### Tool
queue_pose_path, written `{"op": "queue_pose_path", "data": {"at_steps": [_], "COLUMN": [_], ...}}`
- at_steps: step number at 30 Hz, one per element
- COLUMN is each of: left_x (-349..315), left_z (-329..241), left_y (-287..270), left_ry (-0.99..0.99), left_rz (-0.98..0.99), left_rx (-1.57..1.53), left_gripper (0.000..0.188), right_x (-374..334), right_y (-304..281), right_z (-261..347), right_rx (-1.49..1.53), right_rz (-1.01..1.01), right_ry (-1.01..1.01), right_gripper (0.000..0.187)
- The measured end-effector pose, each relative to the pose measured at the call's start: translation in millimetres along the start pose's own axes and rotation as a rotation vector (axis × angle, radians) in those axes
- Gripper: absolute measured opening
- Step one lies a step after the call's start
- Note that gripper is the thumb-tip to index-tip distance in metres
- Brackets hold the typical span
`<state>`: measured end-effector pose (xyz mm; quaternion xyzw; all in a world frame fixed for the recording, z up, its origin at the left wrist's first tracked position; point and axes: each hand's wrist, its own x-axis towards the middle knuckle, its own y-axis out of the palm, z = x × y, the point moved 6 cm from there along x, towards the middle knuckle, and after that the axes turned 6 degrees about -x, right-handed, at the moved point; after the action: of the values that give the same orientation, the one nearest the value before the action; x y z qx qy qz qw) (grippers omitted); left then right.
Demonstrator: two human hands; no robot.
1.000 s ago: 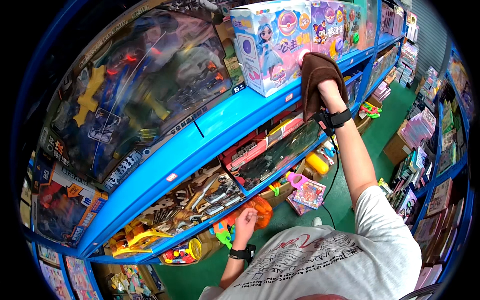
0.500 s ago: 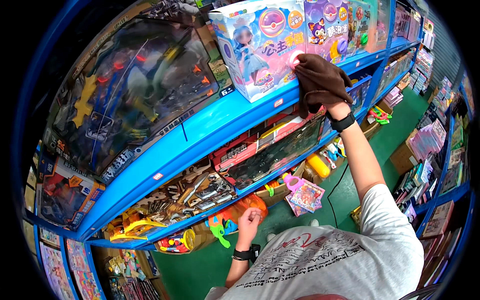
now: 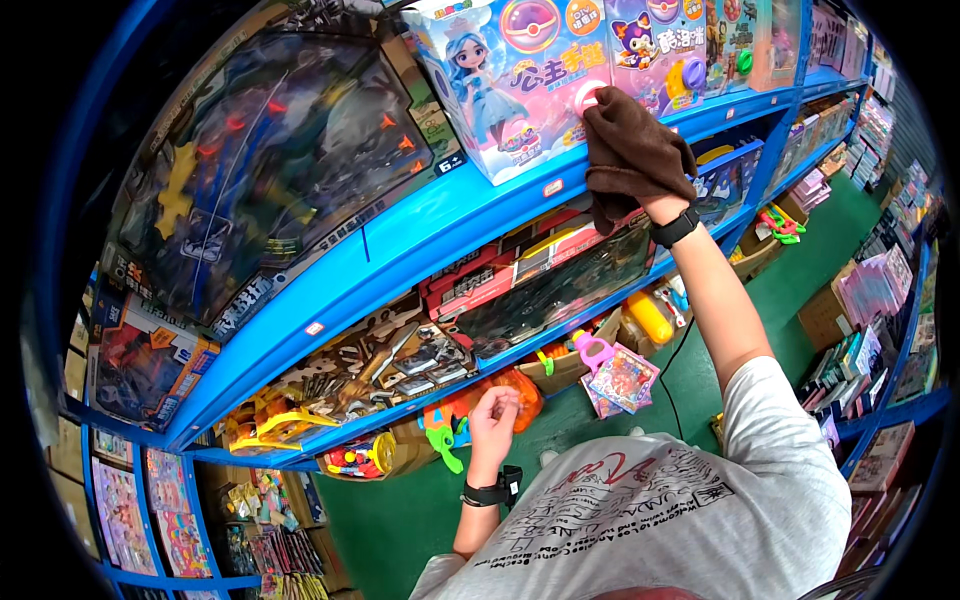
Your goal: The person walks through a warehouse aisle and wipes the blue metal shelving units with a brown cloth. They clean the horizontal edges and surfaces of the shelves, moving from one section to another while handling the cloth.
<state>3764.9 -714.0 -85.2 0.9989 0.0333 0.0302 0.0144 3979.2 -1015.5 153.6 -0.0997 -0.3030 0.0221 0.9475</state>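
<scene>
A brown cloth [image 3: 632,148] is draped over the fingers of my right hand [image 3: 664,208], which grips it at the blue shelf edge [image 3: 440,215]. The cloth's upper end meets the round pink knob on a pink and blue toy box [image 3: 520,85] with a doll picture. Beside this box stands a purple and pink toy box [image 3: 655,50] with a purple knob. Well below the shelf, my left hand [image 3: 494,415] hangs with its fingers curled and nothing visible in them. An orange plastic toy [image 3: 518,398] is behind it.
A large window-fronted toy box [image 3: 270,170] fills the upper shelf's left part. Flat red toy boxes [image 3: 540,285] lie on the shelf below. Cartons of plastic toys and a pink-handled toy pack [image 3: 622,380] are near the green floor [image 3: 560,435]. A black cable [image 3: 668,385] crosses the floor.
The view has shifted slightly, so the shelf and boxes sit differently in it. The cloth in my right hand is slightly lower against the shelf edge. My left hand stays low and curled.
</scene>
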Motion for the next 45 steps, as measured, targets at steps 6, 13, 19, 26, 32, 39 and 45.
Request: {"op": "queue_pose_path", "data": {"at_steps": [6,13,19,26,32,39,45], "left_x": [-10,12,63,129,136,146,145], "left_z": [-29,-161,-221,-213,-209,-203,-205], "left_y": [-2,6,-4,-2,-1,-7,-6], "left_ry": [0.081,0.85,1.178,0.953,0.971,0.986,1.028], "left_rz": [-0.001,-0.104,-0.487,-0.689,-0.725,-0.735,-0.736], "left_rx": [0.03,0.539,0.86,1.165,1.204,1.196,1.162], "left_gripper": [0.006,0.008,0.019,0.029,0.032,0.029,0.027], "right_x": [-16,-25,-53,-59,-48,-50,-39], "right_y": [-1,7,73,147,171,224,227], "right_z": [-12,-52,28,58,-16,-50,-62], "right_rx": [-0.268,-0.261,-1.377,-0.752,-0.285,-0.417,-0.419], "right_rz": [-0.148,-0.228,-0.125,0.084,0.155,0.175,0.133], "right_ry": [-0.104,-0.067,-0.403,-0.822,-0.501,-0.523,-0.636], "right_gripper": [0.039,0.05,0.019,0.021,0.059,0.055,0.052]}}
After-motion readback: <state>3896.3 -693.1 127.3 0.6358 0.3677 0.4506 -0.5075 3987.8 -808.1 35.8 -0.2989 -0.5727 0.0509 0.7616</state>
